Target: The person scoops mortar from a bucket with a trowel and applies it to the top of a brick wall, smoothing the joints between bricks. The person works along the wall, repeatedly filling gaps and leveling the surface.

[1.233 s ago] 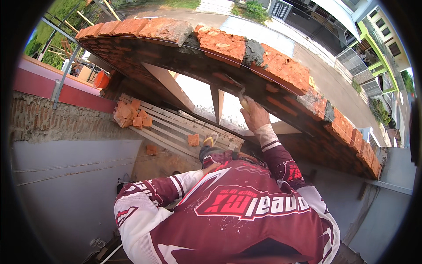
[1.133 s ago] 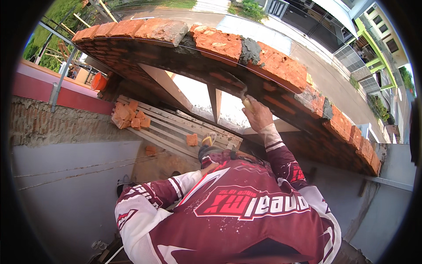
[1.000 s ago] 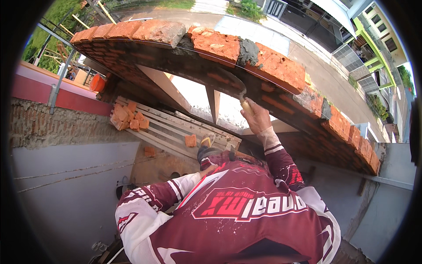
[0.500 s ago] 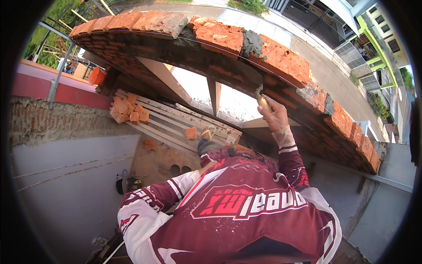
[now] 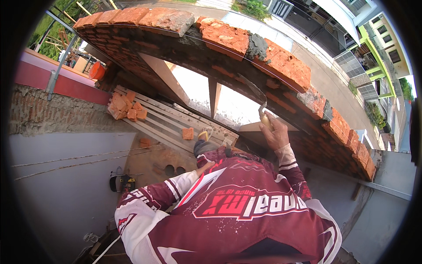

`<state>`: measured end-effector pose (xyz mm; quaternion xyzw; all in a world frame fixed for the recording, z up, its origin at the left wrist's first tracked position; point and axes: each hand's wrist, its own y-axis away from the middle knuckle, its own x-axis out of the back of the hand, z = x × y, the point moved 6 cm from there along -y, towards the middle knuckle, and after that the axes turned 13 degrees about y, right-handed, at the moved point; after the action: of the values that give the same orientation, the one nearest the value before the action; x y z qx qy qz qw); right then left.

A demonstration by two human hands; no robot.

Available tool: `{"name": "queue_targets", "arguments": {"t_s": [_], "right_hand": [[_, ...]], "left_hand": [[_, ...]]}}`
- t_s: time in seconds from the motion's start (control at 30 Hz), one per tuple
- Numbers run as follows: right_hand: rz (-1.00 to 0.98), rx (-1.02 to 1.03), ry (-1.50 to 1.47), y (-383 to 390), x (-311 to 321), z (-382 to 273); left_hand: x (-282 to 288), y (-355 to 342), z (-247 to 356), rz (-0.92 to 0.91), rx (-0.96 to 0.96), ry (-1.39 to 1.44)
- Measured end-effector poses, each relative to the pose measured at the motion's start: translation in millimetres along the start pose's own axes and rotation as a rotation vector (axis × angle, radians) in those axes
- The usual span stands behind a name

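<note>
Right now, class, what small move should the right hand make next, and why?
Probably a short, light stroke of the trowel along the brick wall's inner face: the right hand grips the handle, the blade is up beside that face, and brick patches show amid apparent dark mortar there.

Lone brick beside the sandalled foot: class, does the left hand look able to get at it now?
Probably not without bending: the left hand is up at the shirt, the brick down by the foot, though nothing covers it.
</note>
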<state>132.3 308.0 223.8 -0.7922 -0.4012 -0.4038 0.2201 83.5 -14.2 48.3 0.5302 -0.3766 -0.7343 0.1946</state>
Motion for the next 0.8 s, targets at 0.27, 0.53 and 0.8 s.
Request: {"name": "queue_targets", "arguments": {"t_s": [0.27,0.53,0.8], "right_hand": [[-0.068,0.032,0.236,-95,-74,-55],[0.009,-0.022,0.08,-98,-48,-53],[0.067,-0.031,-0.042,-82,-39,-43]], "left_hand": [[3,0,9,0.0,-0.008,-0.003],[4,1,13,0.008,-0.008,0.014],[4,-2,7,0.004,-0.037,0.05]]}}
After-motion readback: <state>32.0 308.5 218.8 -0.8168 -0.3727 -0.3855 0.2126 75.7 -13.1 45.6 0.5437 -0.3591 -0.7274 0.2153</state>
